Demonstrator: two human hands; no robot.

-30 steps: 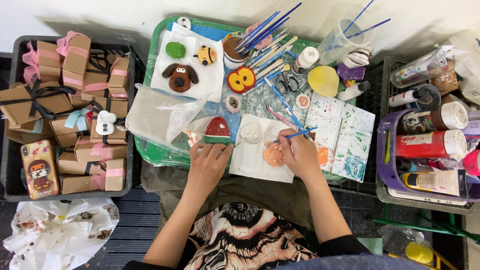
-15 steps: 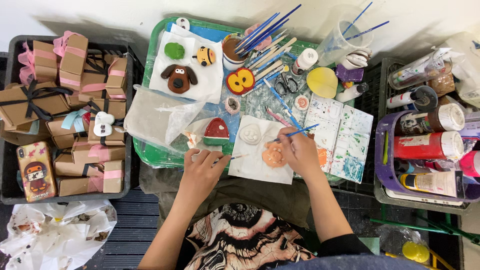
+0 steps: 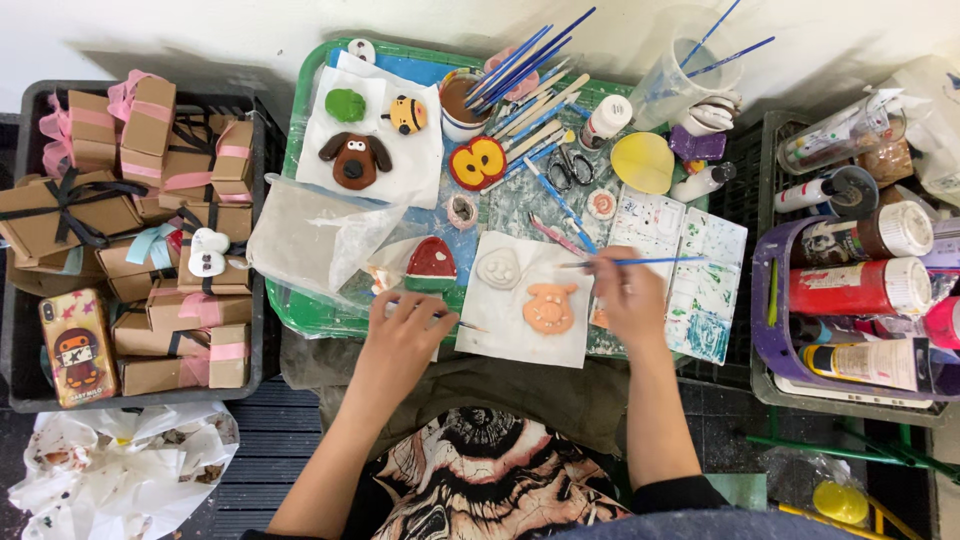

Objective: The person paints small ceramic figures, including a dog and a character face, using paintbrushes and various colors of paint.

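Orange clay face [image 3: 550,308] on white paper [image 3: 520,330], green tray [image 3: 300,110]: painting stage, judged mid-way. Left to right: black crate [image 3: 20,250] of ribboned brown gift boxes [image 3: 150,120]; left hand [image 3: 405,335] curled, resting on the tray edge, with a thin tool beside it, grip unclear; right hand [image 3: 628,295] pinching a blue paintbrush [image 3: 640,262]; clear cup [image 3: 680,85] of brushes; purple basket [image 3: 765,300] of paint bottles. A next stroke calls for a steady tip on the face.

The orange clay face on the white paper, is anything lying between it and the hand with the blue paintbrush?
Nothing visible does. The right hand with the blue paintbrush sits just right of the orange clay face, with only bare white paper between them.
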